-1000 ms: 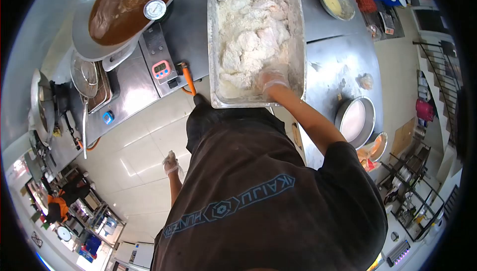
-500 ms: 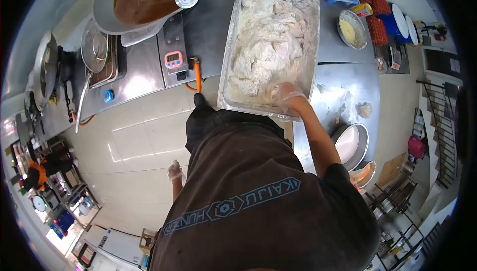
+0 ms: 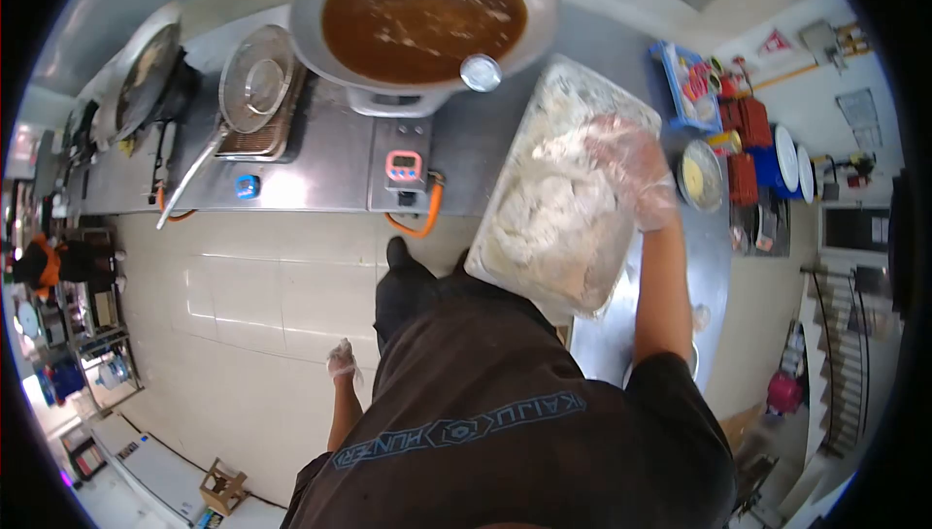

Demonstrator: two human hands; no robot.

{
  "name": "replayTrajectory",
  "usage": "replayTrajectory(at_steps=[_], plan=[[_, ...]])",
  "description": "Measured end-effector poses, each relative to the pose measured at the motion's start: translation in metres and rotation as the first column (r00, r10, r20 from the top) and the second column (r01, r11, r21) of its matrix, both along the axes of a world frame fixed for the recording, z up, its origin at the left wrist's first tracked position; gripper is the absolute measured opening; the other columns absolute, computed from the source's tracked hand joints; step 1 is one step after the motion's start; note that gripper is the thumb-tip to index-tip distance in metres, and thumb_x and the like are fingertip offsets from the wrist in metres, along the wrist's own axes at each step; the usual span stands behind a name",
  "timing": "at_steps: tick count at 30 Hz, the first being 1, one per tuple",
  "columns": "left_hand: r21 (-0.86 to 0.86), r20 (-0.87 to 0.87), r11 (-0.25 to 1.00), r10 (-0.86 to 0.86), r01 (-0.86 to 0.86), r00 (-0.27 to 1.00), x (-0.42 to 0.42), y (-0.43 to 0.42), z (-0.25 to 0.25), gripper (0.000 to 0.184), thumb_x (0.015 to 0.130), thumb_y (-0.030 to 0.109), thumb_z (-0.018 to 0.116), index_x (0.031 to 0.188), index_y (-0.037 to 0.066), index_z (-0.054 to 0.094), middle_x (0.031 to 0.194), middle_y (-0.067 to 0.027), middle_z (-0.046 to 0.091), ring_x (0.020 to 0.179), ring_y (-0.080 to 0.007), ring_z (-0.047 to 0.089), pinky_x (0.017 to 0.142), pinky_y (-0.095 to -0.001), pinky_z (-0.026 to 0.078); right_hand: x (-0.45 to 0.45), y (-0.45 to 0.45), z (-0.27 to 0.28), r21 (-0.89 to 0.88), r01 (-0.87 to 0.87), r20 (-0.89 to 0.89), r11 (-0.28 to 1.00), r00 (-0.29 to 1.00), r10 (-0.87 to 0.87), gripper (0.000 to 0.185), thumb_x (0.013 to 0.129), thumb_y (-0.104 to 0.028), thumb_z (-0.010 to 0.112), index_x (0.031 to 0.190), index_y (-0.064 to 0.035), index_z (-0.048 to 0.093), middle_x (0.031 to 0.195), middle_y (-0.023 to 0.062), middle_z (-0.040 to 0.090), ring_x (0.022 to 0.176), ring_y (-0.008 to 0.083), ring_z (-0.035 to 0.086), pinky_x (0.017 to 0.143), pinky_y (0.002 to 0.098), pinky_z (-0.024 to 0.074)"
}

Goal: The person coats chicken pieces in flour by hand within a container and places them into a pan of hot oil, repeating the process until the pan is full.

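Note:
My right hand [image 3: 631, 168], in a clear plastic glove dusted with flour, is over the upper right part of a metal tray [image 3: 497, 207]. The tray holds floured pieces [image 3: 558, 214] in loose white flour. Motion blurs the fingers, and whether they grip a piece cannot be made out. Away from the counter, my left hand [image 3: 342, 362], also gloved, hangs low over the tiled floor. Its fingers look bunched together, too small to tell what they hold, if anything.
A wok [image 3: 553, 5] of brown liquid with a dial thermometer [image 3: 481, 73] stands behind the tray's left side. Left of it are a strainer [image 3: 257, 82] and a pink timer [image 3: 403, 166]. A bowl [image 3: 701, 176] with yellow batter and a blue basket [image 3: 677, 92] stand right of the tray.
The view has turned, showing more of the wok. My right hand has moved from the tray's near end to its upper right part. My left hand still hangs low.

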State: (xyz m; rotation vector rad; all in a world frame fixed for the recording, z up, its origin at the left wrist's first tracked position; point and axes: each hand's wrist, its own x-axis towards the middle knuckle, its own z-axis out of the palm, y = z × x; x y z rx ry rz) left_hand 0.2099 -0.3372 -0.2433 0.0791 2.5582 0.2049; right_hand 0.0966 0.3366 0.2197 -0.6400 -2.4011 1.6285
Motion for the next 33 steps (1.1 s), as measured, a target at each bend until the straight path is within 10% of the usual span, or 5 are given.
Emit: replayTrajectory(at_steps=[15,20,27,28,33], plan=[[0.073,0.08,0.891,0.442,-0.447,0.893,0.088,-0.027,-0.011,0.025,0.078,0.011,0.045,0.103,0.007,0.049,0.08,-0.0151,0.06,0.074,-0.0321,0.059,0.063,-0.0417,0.048,-0.375,-0.053,-0.042,0.589,-0.563,0.402,0.58,0.827,0.394,0.013,0.068,-0.012,0.057,0.075,-0.0036,0.064,0.067,0.0156,0.06,0.06,0.0272,0.053,0.061,0.0359,0.0439],[-0.004,0.25,0.845,0.519,-0.535,0.817,0.152,-0.045,-0.051,0.022,0.078,0.014,0.048,0.099,0.008,0.052,0.081,-0.0152,0.061,0.077,-0.031,0.06,0.064,-0.0416,0.048,-0.468,0.012,-0.1,0.792,-0.496,0.61,-0.355,0.649,0.455,0.011,0.05,-0.007,0.06,0.06,-0.0042,0.065,0.063,0.0126,0.062,0.056,0.0231,0.059,0.048,0.033,0.0475],[-0.055,0.067,0.998,0.011,-0.007,0.998,0.146,-0.029,-0.002,0.031,0.077,0.021,0.053,0.106,0.008,0.051,0.083,-0.0134,0.062,0.077,-0.028,0.06,0.064,-0.0404,0.048,-0.178,-0.003,0.032,0.5,0.002,-0.251,0.866,0.957,0.142,0.025,0.08,-0.027,0.053,0.087,-0.0041,0.06,0.078,0.0124,0.06,0.073,0.0235,0.057,0.067,0.0347,0.0442],[-0.074,0.404,0.752,0.623,-0.655,0.67,0.109,-0.003,0.034,0.034,0.077,0.024,0.054,0.107,0.008,0.051,0.083,-0.0127,0.062,0.072,-0.0278,0.06,0.062,-0.0402,0.047,-0.135,0.003,0.015,0.423,0.031,-0.215,0.906,0.974,0.067,0.025,0.082,-0.028,0.052,0.087,-0.0042,0.06,0.077,0.0106,0.06,0.073,0.0198,0.057,0.067,0.0322,0.0445],[-0.008,0.205,1.0,-0.014,0.015,0.979,0.065,-0.005,0.023,0.036,0.078,0.012,0.051,0.112,0.007,0.047,0.081,-0.0141,0.06,0.074,-0.0307,0.059,0.062,-0.0402,0.047,0.034,-0.009,-0.133,0.644,-0.239,0.39,0.727,0.92,-0.043,0.031,0.083,-0.032,0.045,0.086,-0.0056,0.061,0.084,0.0176,0.06,0.081,0.0306,0.057,0.075,0.0378,0.0442]])
